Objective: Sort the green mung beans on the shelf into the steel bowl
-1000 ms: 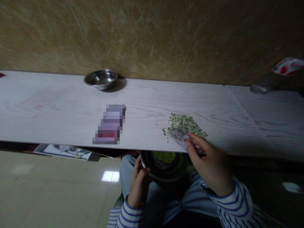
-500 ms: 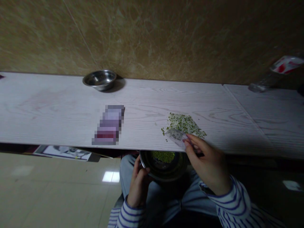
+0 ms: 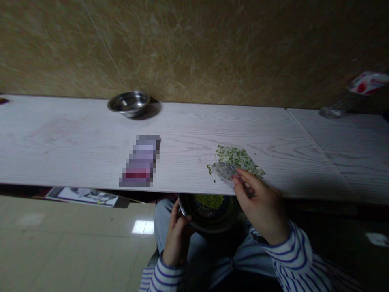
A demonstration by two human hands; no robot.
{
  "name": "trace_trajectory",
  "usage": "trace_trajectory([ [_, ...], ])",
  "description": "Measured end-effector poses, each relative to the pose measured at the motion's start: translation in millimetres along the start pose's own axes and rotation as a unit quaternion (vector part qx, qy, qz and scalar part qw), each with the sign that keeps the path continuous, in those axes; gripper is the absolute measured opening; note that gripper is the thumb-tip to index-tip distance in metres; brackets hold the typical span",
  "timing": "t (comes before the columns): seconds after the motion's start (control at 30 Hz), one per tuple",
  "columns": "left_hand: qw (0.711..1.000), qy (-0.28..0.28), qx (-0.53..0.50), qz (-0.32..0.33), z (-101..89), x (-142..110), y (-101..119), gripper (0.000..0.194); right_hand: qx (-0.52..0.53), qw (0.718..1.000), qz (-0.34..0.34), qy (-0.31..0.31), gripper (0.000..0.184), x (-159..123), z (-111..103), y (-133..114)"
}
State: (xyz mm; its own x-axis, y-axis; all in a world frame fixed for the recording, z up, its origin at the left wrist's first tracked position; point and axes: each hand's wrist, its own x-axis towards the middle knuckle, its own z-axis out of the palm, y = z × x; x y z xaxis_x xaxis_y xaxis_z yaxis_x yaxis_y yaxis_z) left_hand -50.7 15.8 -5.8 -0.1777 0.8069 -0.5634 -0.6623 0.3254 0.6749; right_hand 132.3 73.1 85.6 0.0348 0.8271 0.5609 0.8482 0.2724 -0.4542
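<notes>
My left hand [image 3: 177, 237] grips the rim of a metal bowl [image 3: 209, 228] on my lap, partly under the table edge. Small green beans that look like mung beans [image 3: 209, 200] lie in the bowl. Above the table's front edge, my right hand [image 3: 261, 207] pinches a clear, oval piece of plastic [image 3: 225, 172] between thumb and fingers. Its far end is over the near side of a spread of green and whitish grains [image 3: 240, 157] on the table. Whether the plastic is a bag or a scoop I cannot tell. A few green grains lie loose left of the spread.
A small steel bowl [image 3: 129, 104] stands by the wall at the back of the white wood-grain table [image 3: 182, 121]. Left of the grains lies a pixelated flat object [image 3: 139, 161]. A clear bottle [image 3: 349, 97] with a red-and-white label is at the far right.
My right hand has shifted slightly left with the clear plastic piece, whose tilt has changed a little. My left hand stays on the bowl rim.
</notes>
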Motion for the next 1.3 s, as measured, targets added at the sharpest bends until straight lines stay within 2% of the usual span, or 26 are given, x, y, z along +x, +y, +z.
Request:
trace_trajectory([
  [0.33, 1.0, -0.011, 0.0, -0.007, -1.7, 1.6, 2.0, 0.054, -0.023, 0.999, -0.013, 0.025, 0.024, 1.7, 1.0, -0.2],
  [0.63, 1.0, -0.009, 0.006, -0.004, -8.3, 5.4, -0.8, 0.067, -0.031, 0.999, -0.034, 0.024, 0.025, 6.7, 13.0, -7.4],
  [0.83, 1.0, -0.021, -0.007, -0.01, -11.4, 5.9, -0.7, 0.06, -0.014, 0.998, -0.062, 0.026, 0.024, 2.0, 10.6, -10.8],
  [1.3, 1.0, -0.022, -0.009, -0.002, -3.6, 2.4, 2.0, 0.063, -0.026, 0.996, -0.078, 0.039, 0.021, -5.3, 6.2, -11.5],
])
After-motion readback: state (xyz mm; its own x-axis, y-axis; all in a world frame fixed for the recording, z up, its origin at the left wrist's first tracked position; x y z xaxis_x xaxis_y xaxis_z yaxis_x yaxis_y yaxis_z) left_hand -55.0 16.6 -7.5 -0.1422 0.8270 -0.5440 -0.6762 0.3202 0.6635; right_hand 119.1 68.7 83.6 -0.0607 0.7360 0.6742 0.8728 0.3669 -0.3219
